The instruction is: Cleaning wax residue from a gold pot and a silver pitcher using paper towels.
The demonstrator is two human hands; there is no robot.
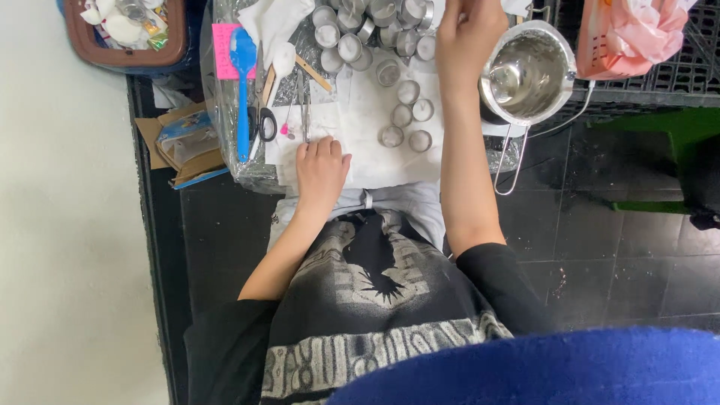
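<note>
Head view: left hand (321, 169) rests flat and empty at the table's near edge – right hand (466, 34), grip hidden, reaches among small round metal tealight cups (406, 91) beside a steel pouring pot (527, 73).

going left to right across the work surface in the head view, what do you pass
pink sticky pad → blue spoon → black-handled scissors → left hand → small round metal cups → right hand → steel pouring pot → pink bag
</note>
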